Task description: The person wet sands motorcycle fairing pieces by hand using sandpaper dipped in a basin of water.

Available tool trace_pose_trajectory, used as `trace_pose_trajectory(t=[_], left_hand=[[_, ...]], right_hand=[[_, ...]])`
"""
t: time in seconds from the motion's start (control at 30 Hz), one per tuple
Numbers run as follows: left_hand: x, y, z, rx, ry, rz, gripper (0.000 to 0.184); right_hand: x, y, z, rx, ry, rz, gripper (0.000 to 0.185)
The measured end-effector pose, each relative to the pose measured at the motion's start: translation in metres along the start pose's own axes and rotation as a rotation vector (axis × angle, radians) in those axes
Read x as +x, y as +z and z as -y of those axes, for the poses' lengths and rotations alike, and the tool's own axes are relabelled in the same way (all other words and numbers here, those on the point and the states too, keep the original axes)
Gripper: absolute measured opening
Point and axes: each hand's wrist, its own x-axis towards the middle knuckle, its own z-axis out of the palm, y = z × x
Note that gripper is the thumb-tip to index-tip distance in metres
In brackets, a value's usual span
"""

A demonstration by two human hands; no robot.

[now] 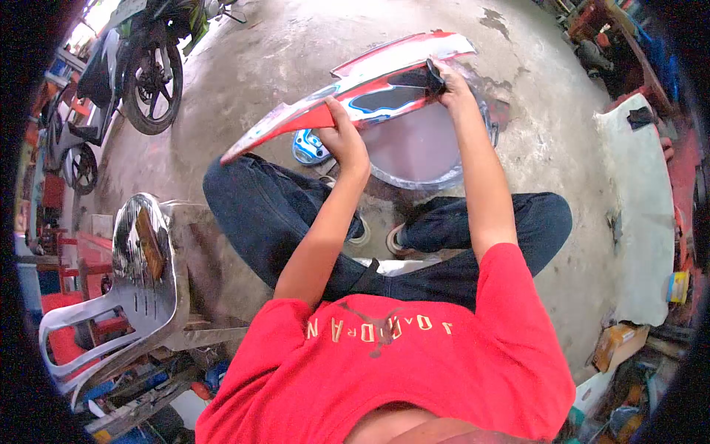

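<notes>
Well, L hand [346, 142] pinches the red-white panel [297, 123], R hand [454, 89] grips its end, near the tub [418, 182]; prob. holding step, next move wants both steady.

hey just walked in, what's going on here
A person sits with knees bent, holding a long, curved red and white panel in both hands. The left hand grips its lower edge near the middle, and the right hand holds its right end, at a small black piece whose nature I can't make out. A round basin sits on the floor below. Off to the left stands a motorcycle.
</notes>
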Motion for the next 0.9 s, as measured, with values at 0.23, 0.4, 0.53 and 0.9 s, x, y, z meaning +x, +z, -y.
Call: trace_pose_trajectory(t=[0.23, 0.4, 0.53, 0.9], left_hand=[[-0.029, -0.015, -0.016, 0.104, -0.059, 0.304, 0.061], [-0.039, -0.012, -0.037, 0.001, -0.260, 0.361, 0.066], [-0.039, -0.017, -0.011, -0.034, -0.274, 0.380, 0.048], [-0.041, 0.002, -0.001, -0.249, -0.476, 0.286, 0.075]], right_hand=[[-0.003, -0.015, 0.009, -0.137, 0.051, 0.038, 0.022], [0.006, -0.036, -0.009, -0.391, 0.077, -0.022, 0.020], [-0.016, -0.035, -0.017, -0.324, 0.005, -0.182, 0.022], [-0.059, -0.149, -0.091, -1.450, -0.297, -0.744, 0.036]])
